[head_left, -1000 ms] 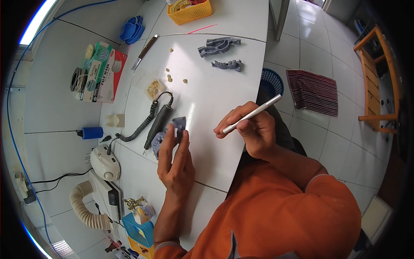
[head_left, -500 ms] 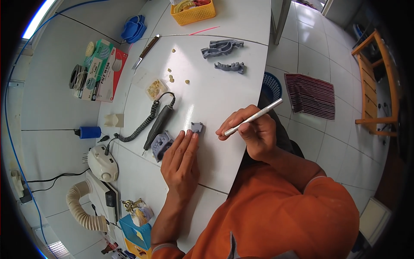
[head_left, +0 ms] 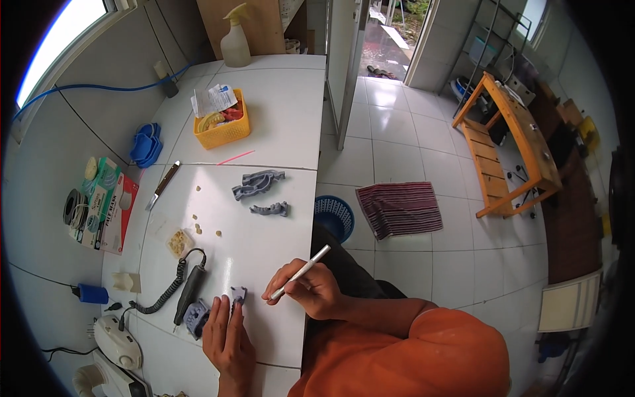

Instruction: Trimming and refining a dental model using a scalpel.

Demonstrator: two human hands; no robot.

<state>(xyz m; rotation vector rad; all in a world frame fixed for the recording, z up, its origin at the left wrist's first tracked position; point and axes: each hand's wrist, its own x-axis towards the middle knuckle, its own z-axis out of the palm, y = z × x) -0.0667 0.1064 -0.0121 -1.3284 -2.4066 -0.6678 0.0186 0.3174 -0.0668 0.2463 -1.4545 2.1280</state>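
Note:
My right hand grips a slim silver pen-shaped tool above the table's right edge; its working tip is hard to make out. My left hand lies on the table with fingers stretched forward. Its fingertips are at a small grey dental model piece, apparently touching it. Just left of those fingers sits a larger grey dental model, partly covered by them. Beside it lies a black rotary handpiece with a coiled cord. Farther up are two more grey model pieces, one long and one short.
A clear box of small tan pieces and a knife lie on the left. Behind are a yellow basket, blue trays and a spray bottle. A blue bin stands right of the table, near a striped mat.
The view has tilted up and right, showing the doorway and spray bottle. Both hands keep nearly the same place over the table; the right still holds the silver tool.

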